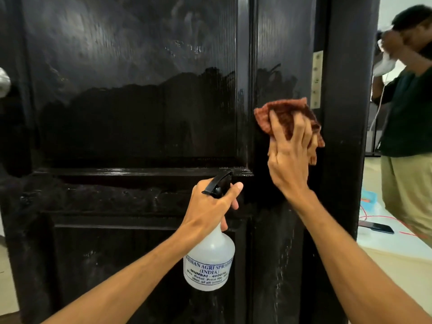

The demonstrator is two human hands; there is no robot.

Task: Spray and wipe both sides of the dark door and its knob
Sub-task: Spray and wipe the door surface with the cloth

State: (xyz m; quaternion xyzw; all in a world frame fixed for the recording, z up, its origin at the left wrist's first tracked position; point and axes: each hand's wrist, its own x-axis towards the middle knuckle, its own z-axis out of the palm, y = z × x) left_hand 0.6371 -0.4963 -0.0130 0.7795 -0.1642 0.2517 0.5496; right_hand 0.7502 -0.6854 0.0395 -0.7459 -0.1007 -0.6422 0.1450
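The dark panelled door (pixel 131 108) fills the view, its upper panel wet and glossy. A silver knob (pixel 4 82) shows at the far left edge. My left hand (pixel 210 204) grips the neck of a white spray bottle (pixel 209 260) with a black trigger head, held in front of the door's middle rail. My right hand (pixel 289 157) presses a reddish-brown cloth (pixel 287 118) flat against the door's right stile, near the hinge side, with fingers spread over the cloth.
A brass hinge (pixel 317 79) sits on the door's right edge beside the dark frame (pixel 346 113). Beyond it stands a person (pixel 406 118) holding a white cloth. On the pale floor lie a phone (pixel 379 227) and red cords (pixel 383 218).
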